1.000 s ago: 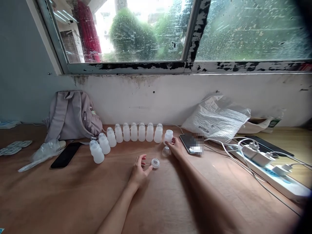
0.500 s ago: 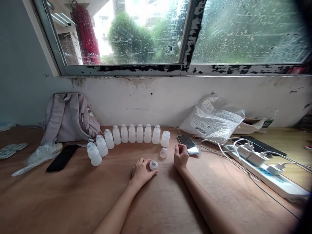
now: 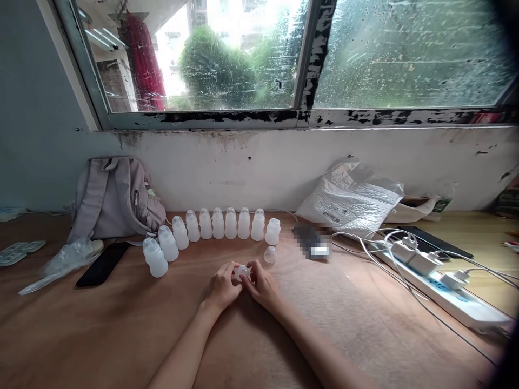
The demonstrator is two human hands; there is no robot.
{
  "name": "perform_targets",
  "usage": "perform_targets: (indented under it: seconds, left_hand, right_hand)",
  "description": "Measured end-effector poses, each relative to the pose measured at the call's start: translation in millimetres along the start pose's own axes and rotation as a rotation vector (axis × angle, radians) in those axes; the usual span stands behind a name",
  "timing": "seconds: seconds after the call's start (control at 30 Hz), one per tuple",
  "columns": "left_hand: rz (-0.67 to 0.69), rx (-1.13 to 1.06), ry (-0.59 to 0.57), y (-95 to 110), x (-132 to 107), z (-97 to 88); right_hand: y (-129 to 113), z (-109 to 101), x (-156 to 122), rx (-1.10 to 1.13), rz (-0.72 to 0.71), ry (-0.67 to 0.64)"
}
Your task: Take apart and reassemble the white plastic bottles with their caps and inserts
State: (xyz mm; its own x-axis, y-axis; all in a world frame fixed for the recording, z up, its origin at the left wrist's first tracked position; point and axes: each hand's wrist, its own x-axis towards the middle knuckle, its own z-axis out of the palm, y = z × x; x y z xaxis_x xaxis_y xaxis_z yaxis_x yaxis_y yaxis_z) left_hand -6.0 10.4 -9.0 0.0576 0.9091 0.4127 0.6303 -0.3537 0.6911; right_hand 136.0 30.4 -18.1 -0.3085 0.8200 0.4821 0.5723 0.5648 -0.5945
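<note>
A small translucent baby bottle collar ring (image 3: 242, 273) is pinched between both hands, low over the table. My left hand (image 3: 224, 283) curls around its left side, thumb toward me. From the right, my right hand (image 3: 261, 283) grips it with thumb and fingertips; fingers partly hide it. A clear dome cap (image 3: 270, 255) stands on the table just beyond my right hand. Behind that is an open-topped frosted bottle (image 3: 273, 232). Several frosted baby bottles (image 3: 231, 224) with clear caps form a curved row that ends at a nearer bottle (image 3: 155, 258) on the left.
At left lie a black phone (image 3: 103, 263), a clear plastic bag (image 3: 68, 262) and a grey backpack (image 3: 115, 200). Right of the hands are a blurred-out dark device (image 3: 310, 240), a silver padded mailer (image 3: 352, 197) and a power strip (image 3: 454, 294) with plugs and trailing white cables.
My right hand has come left from beside the phone and now holds the collar ring together with my left hand. The ring has shifted slightly left.
</note>
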Motion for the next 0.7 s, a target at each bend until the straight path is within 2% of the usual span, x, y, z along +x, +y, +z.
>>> perform_targets:
  seconds: [0.13,0.3,0.7]
  left_hand:
    - [0.083,0.067,-0.019,1.8,-0.1,-2.4]
    - [0.106,0.081,-0.048,2.2,1.5,-2.7]
    - [0.118,0.092,0.021,-4.7,8.8,-5.1]
  right_hand:
    - [4.3,-1.4,-0.4,0.017,-0.025,-0.023]
    - [9.3,1.4,1.5,0.063,-0.064,-0.016]
    - [4.2,5.2,-0.3,0.042,-0.043,0.088]
